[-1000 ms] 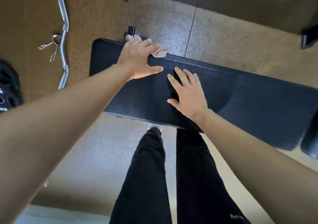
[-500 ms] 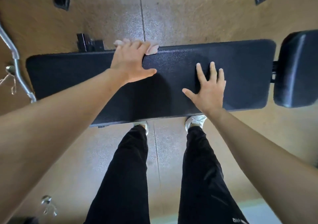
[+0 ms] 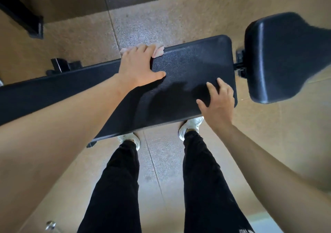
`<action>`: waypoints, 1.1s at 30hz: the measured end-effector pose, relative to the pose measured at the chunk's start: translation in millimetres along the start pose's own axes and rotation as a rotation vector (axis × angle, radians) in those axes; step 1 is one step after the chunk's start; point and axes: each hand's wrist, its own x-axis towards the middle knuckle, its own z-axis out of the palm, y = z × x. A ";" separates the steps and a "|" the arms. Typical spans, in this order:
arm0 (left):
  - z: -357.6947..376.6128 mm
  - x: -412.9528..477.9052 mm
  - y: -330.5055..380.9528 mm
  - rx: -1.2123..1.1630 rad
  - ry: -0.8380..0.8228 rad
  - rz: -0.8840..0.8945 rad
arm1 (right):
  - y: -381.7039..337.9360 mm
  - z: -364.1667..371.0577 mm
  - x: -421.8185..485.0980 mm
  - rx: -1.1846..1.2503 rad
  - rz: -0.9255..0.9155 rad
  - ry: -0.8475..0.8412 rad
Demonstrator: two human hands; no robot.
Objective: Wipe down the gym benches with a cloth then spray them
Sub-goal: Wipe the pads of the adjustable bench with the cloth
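A long black padded bench (image 3: 188, 68) runs across the view in front of my legs. My left hand (image 3: 138, 66) lies flat on its far edge and presses a pale pink cloth (image 3: 158, 52) against the pad; only the cloth's corners show past my fingers. My right hand (image 3: 218, 103) is over the bench's right end near the front edge, fingers loosely bent, holding nothing. No spray bottle is in view.
A separate black seat pad (image 3: 279, 57) sits just past the bench's right end, joined by a metal bracket (image 3: 239, 66). Black frame feet (image 3: 34, 26) stand on the brown floor at back left. A small metal object (image 3: 50, 224) lies at bottom left.
My left hand slid the cloth to the right along the bench's far edge. My right hand moved to the bench's right end and its fingers bent slightly.
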 end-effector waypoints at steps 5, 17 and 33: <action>5.9 32.0 61.3 -0.003 -0.009 0.041 | 43.1 -2.2 -1.6 0.005 -0.160 -0.055; 27.9 77.1 172.5 0.182 -0.010 0.334 | 93.8 -1.9 -26.4 0.293 -0.086 -0.029; 72.4 14.1 208.3 0.174 -0.106 0.675 | 133.9 -43.4 56.4 0.822 -0.075 -0.052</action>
